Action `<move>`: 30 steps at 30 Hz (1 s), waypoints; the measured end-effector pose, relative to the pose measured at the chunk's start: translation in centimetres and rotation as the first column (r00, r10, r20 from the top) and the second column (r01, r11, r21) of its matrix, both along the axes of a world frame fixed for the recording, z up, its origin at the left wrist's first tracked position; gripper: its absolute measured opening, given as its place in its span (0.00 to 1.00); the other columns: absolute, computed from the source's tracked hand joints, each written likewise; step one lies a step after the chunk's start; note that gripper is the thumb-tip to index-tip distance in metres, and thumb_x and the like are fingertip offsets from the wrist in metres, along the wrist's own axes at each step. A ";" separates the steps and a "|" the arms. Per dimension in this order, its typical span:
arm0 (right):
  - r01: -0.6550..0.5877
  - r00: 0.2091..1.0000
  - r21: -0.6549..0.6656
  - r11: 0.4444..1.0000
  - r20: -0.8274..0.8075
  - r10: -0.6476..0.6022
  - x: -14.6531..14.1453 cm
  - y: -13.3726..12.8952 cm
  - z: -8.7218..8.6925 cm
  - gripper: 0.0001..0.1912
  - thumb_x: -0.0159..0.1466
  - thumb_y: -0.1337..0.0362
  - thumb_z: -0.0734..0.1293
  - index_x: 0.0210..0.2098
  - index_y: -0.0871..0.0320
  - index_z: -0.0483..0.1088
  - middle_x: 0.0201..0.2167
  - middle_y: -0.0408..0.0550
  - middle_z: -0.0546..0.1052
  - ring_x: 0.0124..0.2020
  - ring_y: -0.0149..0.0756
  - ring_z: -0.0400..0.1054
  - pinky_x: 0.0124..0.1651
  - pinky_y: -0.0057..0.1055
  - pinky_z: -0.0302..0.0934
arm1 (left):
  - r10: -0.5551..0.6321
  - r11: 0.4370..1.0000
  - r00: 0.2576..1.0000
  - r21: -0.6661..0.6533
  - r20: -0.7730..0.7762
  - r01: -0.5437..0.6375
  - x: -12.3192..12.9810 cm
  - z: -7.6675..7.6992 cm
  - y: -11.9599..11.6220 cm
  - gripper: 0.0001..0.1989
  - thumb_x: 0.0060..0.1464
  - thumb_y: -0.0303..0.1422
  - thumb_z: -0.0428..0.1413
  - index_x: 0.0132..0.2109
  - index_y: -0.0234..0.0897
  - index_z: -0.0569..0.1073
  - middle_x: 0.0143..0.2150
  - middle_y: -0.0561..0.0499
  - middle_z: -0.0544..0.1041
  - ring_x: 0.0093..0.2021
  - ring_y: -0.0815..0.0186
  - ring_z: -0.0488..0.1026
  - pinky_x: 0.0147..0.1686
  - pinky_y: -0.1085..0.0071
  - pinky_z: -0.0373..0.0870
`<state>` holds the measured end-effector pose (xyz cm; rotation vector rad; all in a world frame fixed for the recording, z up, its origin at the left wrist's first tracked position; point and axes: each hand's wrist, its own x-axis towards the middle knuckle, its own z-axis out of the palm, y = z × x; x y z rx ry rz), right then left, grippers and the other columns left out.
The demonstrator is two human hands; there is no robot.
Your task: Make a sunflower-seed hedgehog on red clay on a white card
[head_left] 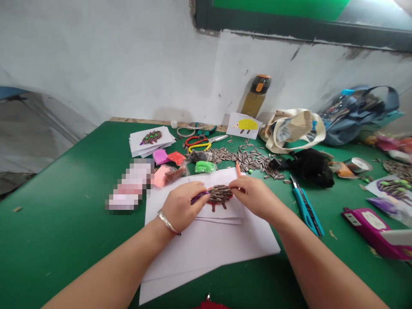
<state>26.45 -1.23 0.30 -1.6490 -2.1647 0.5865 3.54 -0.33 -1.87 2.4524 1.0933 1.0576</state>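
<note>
A hedgehog picture (220, 194) lies between my hands, its body covered with sunflower seeds, with a red edge and brown legs. It is on small white sheets (222, 218) over larger white paper (206, 253). My left hand (183, 204), wearing a silver bracelet (167, 221), is closed at the picture's left end, with purple clay (199, 197) showing between its fingers. At the right edge of the body, my right hand (252, 195) has its fingertips pressed together; what they hold is hidden. An orange stick (238, 168) sticks up behind it; whether it is held I cannot tell.
Loose sunflower seeds (251, 159), a green clay pack (205, 167) and scissors (206, 141) lie beyond the paper. Finished hedgehog cards (152, 139) are at the left. A blue utility knife (305, 208), black bag (313, 167) and magenta device (375, 229) lie right. A bottle (255, 96) stands by the wall.
</note>
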 end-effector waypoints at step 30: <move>0.037 0.983 -0.058 0.998 0.183 -0.026 0.1 -0.1 0.0 0.11 0.61 0.67 0.60 0.30 0.56 0.74 0.30 0.46 0.76 0.31 0.34 0.66 0.32 0.28 0.51 | -0.074 0.992 0.938 -0.120 -0.338 0.035 0.1 -0.3 0.0 0.07 0.60 0.31 0.51 0.39 0.37 0.73 0.35 0.49 0.74 0.37 0.62 0.71 0.37 0.66 0.66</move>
